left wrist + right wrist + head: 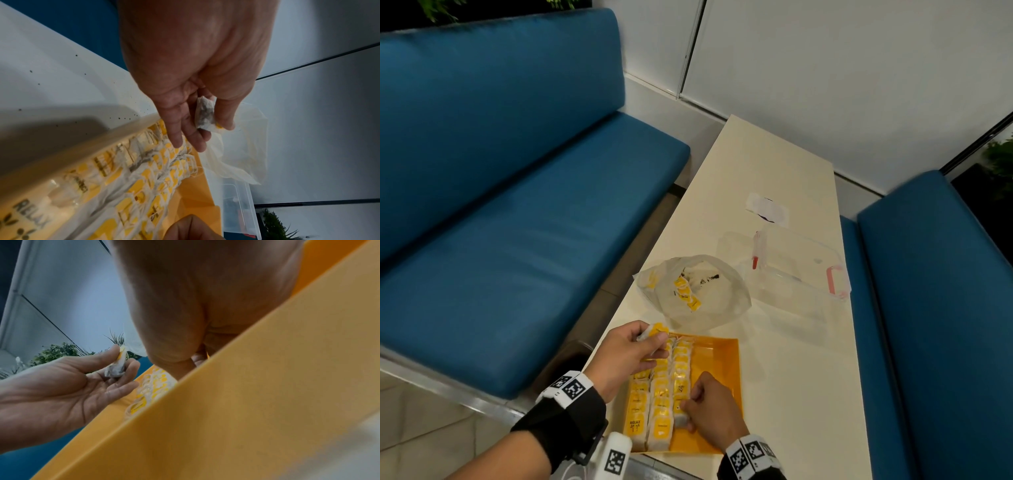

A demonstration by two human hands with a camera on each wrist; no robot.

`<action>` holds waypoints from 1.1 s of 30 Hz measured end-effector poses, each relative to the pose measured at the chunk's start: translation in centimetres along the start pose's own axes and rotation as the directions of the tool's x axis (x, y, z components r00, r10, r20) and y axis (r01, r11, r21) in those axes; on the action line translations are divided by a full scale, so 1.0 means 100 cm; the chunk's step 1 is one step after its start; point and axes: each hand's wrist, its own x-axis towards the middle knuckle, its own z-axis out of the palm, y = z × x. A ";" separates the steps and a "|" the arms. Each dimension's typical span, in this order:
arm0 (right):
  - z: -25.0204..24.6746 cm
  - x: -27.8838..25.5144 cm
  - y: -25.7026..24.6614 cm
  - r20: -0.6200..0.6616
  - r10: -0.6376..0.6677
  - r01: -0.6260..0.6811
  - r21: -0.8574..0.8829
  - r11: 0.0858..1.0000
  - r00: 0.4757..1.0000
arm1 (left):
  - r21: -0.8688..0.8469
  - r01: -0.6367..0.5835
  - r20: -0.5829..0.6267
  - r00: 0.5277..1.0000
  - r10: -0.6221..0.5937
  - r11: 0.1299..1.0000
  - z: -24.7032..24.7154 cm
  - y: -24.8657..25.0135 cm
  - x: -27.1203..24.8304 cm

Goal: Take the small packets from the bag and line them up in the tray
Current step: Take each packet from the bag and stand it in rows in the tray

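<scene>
An orange tray [719, 373] near the table's front edge holds three rows of small yellow-and-white packets [661, 394]. My left hand [652, 339] hovers over the tray's far left corner and pinches one packet [658, 329] between thumb and fingers; the left wrist view shows that packet [205, 113] above the rows. My right hand [686, 413] is low in the tray with its fingers curled on a packet [680, 418] at the near end of the right row. Its fingertips are hidden behind the tray wall [246, 402] in the right wrist view. Beyond the tray lies the open clear plastic bag [698, 294] with a few packets inside.
A clear plastic container [798, 274] with red clips stands right of the bag, with a taped label [767, 209] on the cream table [791, 377] beyond it. Blue benches [517, 205] flank the table on both sides. The tray's right half is bare.
</scene>
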 end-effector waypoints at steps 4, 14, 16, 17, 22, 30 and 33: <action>-0.003 -0.001 0.002 -0.005 -0.087 0.085 -0.125 0.988 0.996 | -0.008 0.008 -0.006 1.000 -0.008 1.000 0.000 -0.001 0.001; 0.009 -0.001 0.005 0.011 -0.135 0.135 -0.173 0.976 0.991 | -0.004 0.020 0.015 1.000 -0.020 1.000 -0.001 -0.001 0.003; 0.010 0.000 0.004 0.003 -0.135 0.133 -0.172 0.976 0.991 | -0.004 0.019 0.022 1.000 -0.019 1.000 0.000 -0.001 0.003; 0.010 0.000 0.004 0.006 -0.129 0.128 -0.169 0.977 0.992 | 0.001 0.018 0.025 1.000 -0.018 1.000 0.000 -0.001 0.003; -0.005 -0.007 -0.008 -0.039 -0.173 0.164 -0.180 0.970 0.984 | 0.039 -0.007 0.052 0.999 0.005 0.999 -0.001 0.003 0.000; -0.057 -0.008 -0.067 -0.158 -0.263 0.305 0.417 0.856 0.952 | 0.204 -0.193 0.197 0.968 0.153 0.960 0.011 0.007 -0.008; -0.055 -0.007 -0.070 -0.134 -0.280 0.310 0.414 0.856 0.951 | 0.223 -0.229 0.221 0.959 0.179 0.948 0.009 0.008 -0.009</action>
